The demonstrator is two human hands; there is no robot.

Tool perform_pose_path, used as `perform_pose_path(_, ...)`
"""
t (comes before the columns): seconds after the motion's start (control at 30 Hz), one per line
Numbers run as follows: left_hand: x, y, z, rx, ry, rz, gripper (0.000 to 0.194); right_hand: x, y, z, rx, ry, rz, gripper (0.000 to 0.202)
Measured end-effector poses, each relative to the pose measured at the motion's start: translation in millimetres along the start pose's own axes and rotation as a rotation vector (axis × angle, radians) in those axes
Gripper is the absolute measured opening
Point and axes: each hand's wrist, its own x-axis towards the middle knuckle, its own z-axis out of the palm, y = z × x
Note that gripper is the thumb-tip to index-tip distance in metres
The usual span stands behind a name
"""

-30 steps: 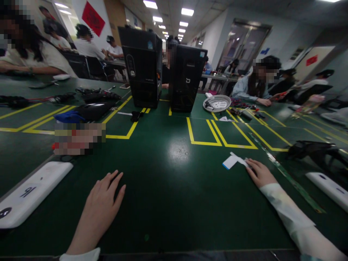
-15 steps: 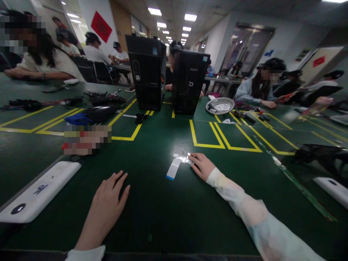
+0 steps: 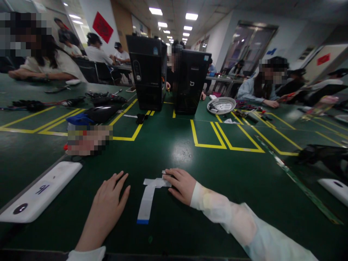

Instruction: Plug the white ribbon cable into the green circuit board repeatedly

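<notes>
Head view: I log right hand (image 3: 181, 185) touching white strip (image 3: 146, 201) leftward of its fingertips, grip unclear; left hand (image 3: 108, 198), fingers spread.

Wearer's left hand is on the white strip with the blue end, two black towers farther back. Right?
Wrong hand: in the head view the right hand is on the white strip with the blue end, while the left hand is apart from it. The two black towers are farther back, as you say.
</notes>
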Motion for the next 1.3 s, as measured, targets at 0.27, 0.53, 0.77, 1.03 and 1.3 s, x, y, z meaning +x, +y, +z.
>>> perform_pose_path(0.27, -1, 1, 1.9, -0.006, 0.014, -0.001, 0.058, -3, -10, -11, 0.039, -0.049, -0.024, 0.048)
perform_pose_path(0.53, 0, 0, 2.5, -0.004, 0.023, 0.007, 0.057, -5, -8, -16, 0.05, -0.098, -0.022, 0.05)
perform_pose_path(0.77, -1, 1, 1.6, 0.014, 0.022, 0.011, 0.056, -7, -9, -12, 0.017, -0.085, -0.043, 0.055)
perform_pose_path(1.03, 0, 6, -0.1, 0.01, 0.025, -0.007, 0.053, -34, 63, -30, -0.347, 0.129, 0.256, 0.054)
perform_pose_path(1.3, -2, 7, 0.9, -0.008, 0.047, -0.002, 0.05, -164, 175, -89, -0.576, 0.293, 1.449, 0.068)
